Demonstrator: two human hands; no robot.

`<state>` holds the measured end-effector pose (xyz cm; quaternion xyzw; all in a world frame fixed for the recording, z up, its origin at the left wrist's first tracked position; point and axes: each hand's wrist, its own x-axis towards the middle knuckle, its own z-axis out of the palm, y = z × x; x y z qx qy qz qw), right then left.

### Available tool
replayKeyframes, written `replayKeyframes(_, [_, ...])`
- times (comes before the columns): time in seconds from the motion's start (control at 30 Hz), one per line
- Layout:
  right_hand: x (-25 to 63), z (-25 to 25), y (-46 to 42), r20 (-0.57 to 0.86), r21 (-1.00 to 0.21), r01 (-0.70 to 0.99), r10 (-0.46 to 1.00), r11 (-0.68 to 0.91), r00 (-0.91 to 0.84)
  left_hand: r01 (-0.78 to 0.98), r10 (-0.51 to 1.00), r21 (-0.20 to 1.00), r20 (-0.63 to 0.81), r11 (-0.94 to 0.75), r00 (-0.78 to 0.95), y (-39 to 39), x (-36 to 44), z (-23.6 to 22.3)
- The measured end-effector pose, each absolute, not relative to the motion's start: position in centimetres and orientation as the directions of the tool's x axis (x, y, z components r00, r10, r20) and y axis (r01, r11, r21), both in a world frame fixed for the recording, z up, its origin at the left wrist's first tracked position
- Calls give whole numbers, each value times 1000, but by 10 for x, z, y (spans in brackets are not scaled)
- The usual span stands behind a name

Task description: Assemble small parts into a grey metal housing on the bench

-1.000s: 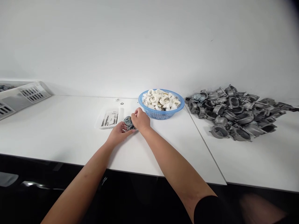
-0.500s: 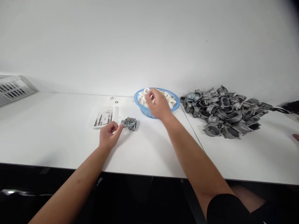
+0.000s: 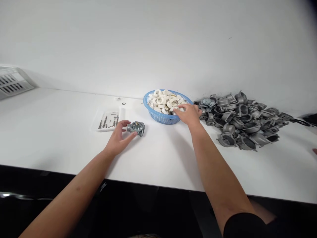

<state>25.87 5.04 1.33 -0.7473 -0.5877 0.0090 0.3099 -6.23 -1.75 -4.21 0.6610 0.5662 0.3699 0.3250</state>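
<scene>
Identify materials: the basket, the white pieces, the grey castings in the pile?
Basket: blue plastic, probably, with a slight gloss and moulded mesh walls. White pieces: plastic or foam, matte and opaque; the look leaves it open. Grey castings: likely cast aluminium or zinc alloy, dull metallic sheen; can't tell which.

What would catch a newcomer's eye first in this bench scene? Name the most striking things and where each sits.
The heap of grey metal carburetor bodies dominates the right side. At centre, a blue plastic basket brims with white curved pieces, the right hand at its rim. To its left, the left hand is at a single carburetor.
</scene>
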Motion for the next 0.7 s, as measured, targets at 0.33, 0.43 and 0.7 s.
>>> replayKeyframes(0.33, [261,15,45,316,-380,924,935,-31,162,585,971,781,118,-220,208,-12,-65,-48])
replayKeyframes(0.43, [259,14,42,346,-314,949,933,15,100,590,973,780,103,-207,206,-12,-65,-47])
replayKeyframes(0.7, [241,12,36,536,-260,952,844,159,5,594,972,776,104,-211,210,-12,-65,-46])
